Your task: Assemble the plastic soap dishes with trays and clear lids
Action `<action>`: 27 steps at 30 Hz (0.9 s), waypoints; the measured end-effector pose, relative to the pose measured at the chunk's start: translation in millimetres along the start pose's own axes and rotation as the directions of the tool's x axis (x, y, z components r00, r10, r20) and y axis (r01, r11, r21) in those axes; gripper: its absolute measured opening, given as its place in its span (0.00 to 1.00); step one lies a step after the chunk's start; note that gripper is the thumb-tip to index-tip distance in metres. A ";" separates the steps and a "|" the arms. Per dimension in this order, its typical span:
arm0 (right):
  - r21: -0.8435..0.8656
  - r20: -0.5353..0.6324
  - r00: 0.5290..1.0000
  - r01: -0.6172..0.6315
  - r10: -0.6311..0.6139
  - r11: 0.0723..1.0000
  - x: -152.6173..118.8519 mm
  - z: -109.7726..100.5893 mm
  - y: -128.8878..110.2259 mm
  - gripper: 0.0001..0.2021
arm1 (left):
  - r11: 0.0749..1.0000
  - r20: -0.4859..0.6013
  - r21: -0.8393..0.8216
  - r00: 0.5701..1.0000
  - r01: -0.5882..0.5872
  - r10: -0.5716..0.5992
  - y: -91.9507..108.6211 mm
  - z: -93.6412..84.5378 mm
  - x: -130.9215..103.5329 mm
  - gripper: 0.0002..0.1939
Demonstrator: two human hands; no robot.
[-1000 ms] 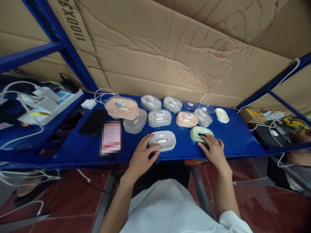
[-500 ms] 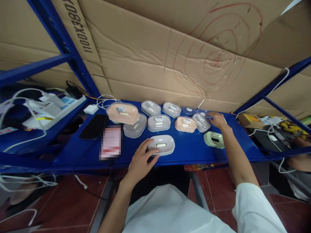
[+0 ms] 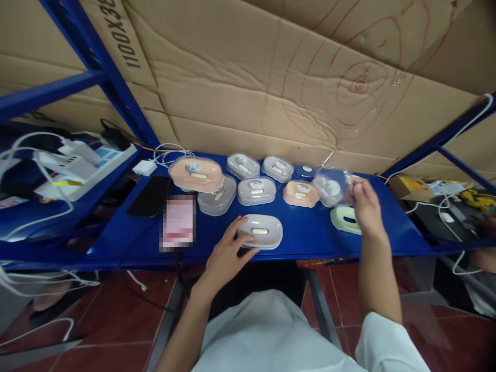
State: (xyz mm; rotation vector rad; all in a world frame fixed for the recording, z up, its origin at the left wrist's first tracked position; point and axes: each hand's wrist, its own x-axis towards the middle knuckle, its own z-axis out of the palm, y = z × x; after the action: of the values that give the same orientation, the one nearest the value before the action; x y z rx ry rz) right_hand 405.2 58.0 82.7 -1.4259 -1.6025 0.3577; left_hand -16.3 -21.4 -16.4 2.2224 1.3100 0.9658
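In the head view, a grey oval soap dish (image 3: 267, 230) with a pale bar in its middle lies near the table's front edge. My left hand (image 3: 228, 253) grips its left end, thumb in front and fingers behind. Raised at the right, my right hand (image 3: 364, 201) pinches a clear plastic lid (image 3: 349, 187), blurred by motion. Left of that lid is a grey covered dish (image 3: 328, 190). A green dish (image 3: 343, 219), uncovered with a dark slot, sits just below and left of my right hand.
Covered dishes stand in rows behind: a peach one (image 3: 300, 193), a blue one (image 3: 305, 171) and several grey ones (image 3: 256, 192). Another peach dish (image 3: 197, 174) rests on a grey one. A phone (image 3: 149, 196) lies left. Cardboard (image 3: 232, 77) closes the back; blue posts (image 3: 132, 113) flank it.
My right hand has lifted the clear lid from the back right and drawn it toward me and slightly right. My left hand keeps its hold on the grey dish. The view has shifted slightly.
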 end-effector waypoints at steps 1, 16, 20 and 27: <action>0.133 0.097 0.991 -0.104 0.092 0.986 -15.8 16.7 -17.1 0.24 | 1.000 0.014 -0.003 1.000 0.023 -0.023 0.1 -0.2 0.2 0.09; -0.106 0.340 0.917 0.260 -0.211 0.960 -70.6 153.0 -85.2 0.25 | 0.991 0.011 -0.079 0.994 0.107 -0.106 -2.0 0.2 0.4 0.32; -0.174 0.579 0.750 0.498 -0.321 0.850 -91.6 138.0 -94.0 0.28 | 0.985 -0.023 -0.095 0.989 0.142 -0.145 -5.5 5.1 -1.5 0.35; -0.109 0.664 0.596 0.675 -0.453 0.729 -100.3 136.7 -78.0 0.29 | 0.982 0.011 -0.156 0.994 0.108 -0.107 -9.6 3.6 -1.4 0.38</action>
State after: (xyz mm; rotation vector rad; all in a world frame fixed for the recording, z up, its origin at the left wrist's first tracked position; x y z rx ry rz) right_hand 240.0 -5.9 23.9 -0.9639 -2.6772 0.1268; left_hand -20.0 -17.9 -25.4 2.0140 1.2925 0.9898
